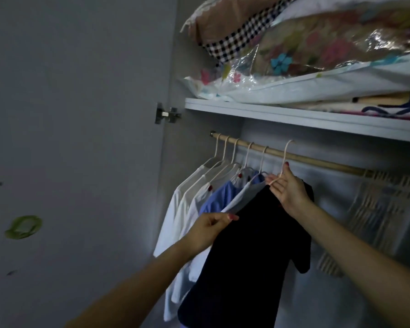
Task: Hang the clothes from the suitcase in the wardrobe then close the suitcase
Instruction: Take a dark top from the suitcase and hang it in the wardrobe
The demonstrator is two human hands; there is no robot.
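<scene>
Your left hand (208,229) reaches up below the wooden rail (294,157) and pinches the left shoulder edge of the dark T-shirt (244,256) between thumb and fingers. The dark T-shirt hangs below the rail on a pale hanger (285,159), its body dropping toward the bottom of the view and one short sleeve sticking out to the right. Your right hand (288,190) is higher, just under the rail, with fingers curled around the neck of that pale hanger, whose hook sits at the rail; whether it rests fully over the rail is hard to tell. To the left of the dark T-shirt along the rail, five more hangers carry clothes: a light grey top (244,192) touching the dark one, then a blue shirt (219,197), then white shirts (187,202) nearest the rail's left end. Far to the right on the rail hangs a blurred bunch of empty pale hangers (374,209). Above the rail runs a white shelf (294,117) holding bedding in clear plastic bags (317,67) and a checked cushion (237,36). Left of the rail's end the wardrobe door (76,138) stands open on its metal hinge (167,113). The suitcase is out of view.
</scene>
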